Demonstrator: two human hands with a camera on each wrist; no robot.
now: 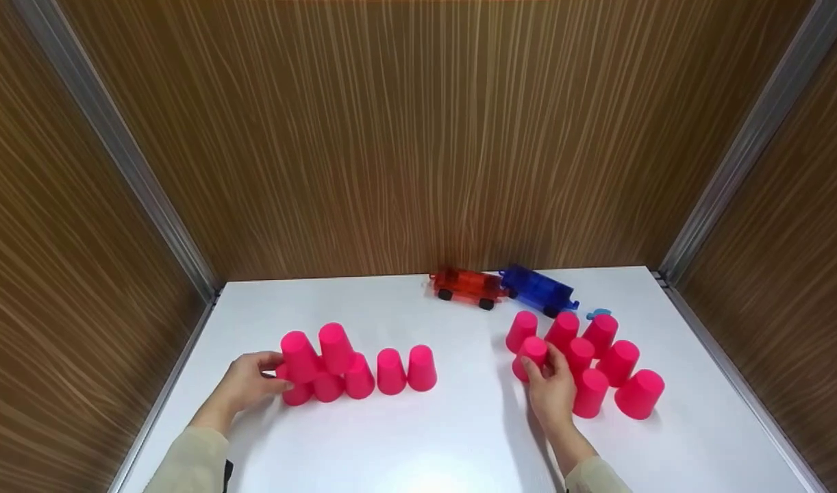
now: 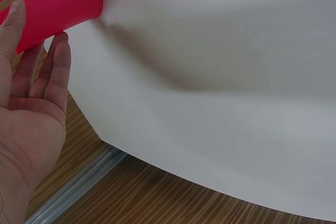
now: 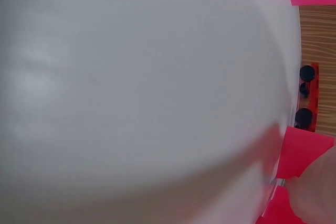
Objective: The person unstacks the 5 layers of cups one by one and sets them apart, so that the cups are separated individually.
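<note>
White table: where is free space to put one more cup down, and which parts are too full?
The white table is bare down the middle, between the left cup stack and the right cup cluster, and along the near edge between both hands. The back left corner is bare too. It is crowded around the right cluster and behind it, near the red toy car and blue toy car.

White table [image 1: 459, 438] amid wood-grain walls [image 1: 418, 137]
</note>
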